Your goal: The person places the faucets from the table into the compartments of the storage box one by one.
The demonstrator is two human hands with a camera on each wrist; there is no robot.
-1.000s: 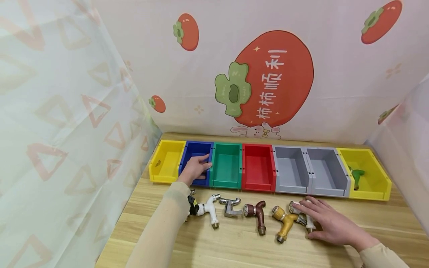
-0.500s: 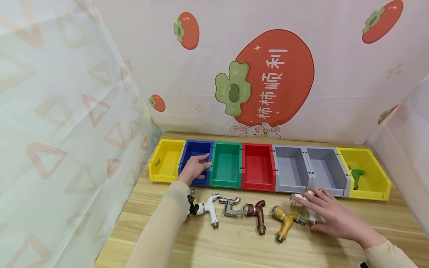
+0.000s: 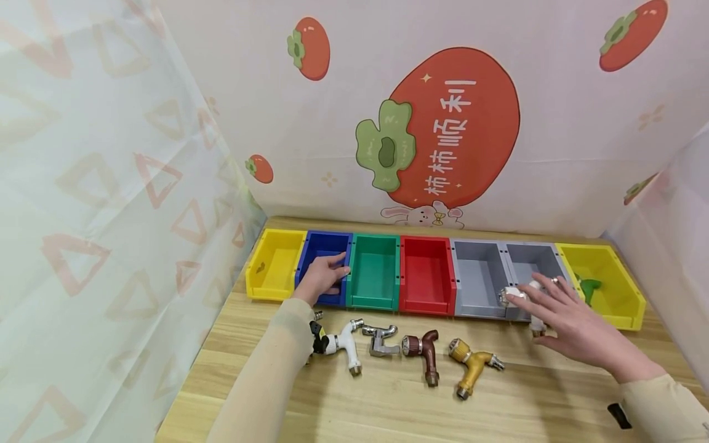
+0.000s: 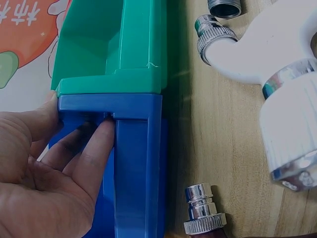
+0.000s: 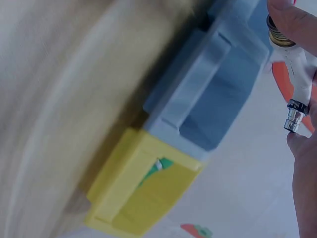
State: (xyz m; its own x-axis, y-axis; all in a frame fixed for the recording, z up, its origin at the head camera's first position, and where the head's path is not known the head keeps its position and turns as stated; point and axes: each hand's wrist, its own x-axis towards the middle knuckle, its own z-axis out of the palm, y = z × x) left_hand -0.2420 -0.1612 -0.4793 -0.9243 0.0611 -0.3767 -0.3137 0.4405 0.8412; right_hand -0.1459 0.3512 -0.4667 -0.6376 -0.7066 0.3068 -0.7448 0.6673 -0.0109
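Note:
My right hand (image 3: 576, 323) grips a white tap (image 3: 537, 323) with a silver-ended knob, raised over the front of the right grey bin (image 3: 532, 261). In the right wrist view, the white tap (image 5: 299, 74) shows its threaded end by the thumb and its chrome nozzle pointing down. My left hand (image 3: 321, 280) is at the blue bin (image 3: 327, 241), holding its side wall beside the green bin (image 3: 376, 243). In the left wrist view, the left hand's fingers (image 4: 96, 158) reach inside the blue bin under the rim, with the thumb at the top edge.
On the wooden table lie a second white tap (image 3: 350, 347), a chrome tap (image 3: 381, 341), a maroon tap (image 3: 429, 357) and a golden tap (image 3: 472, 366). A black tap (image 3: 318, 338) is partly behind the left sleeve. A green tap (image 3: 589, 288) lies in the right yellow bin (image 3: 626, 295).
My right hand has lifted the white tap off the table beside the golden tap and carried it up and right to the grey bin. The left hand stays at the blue bin.

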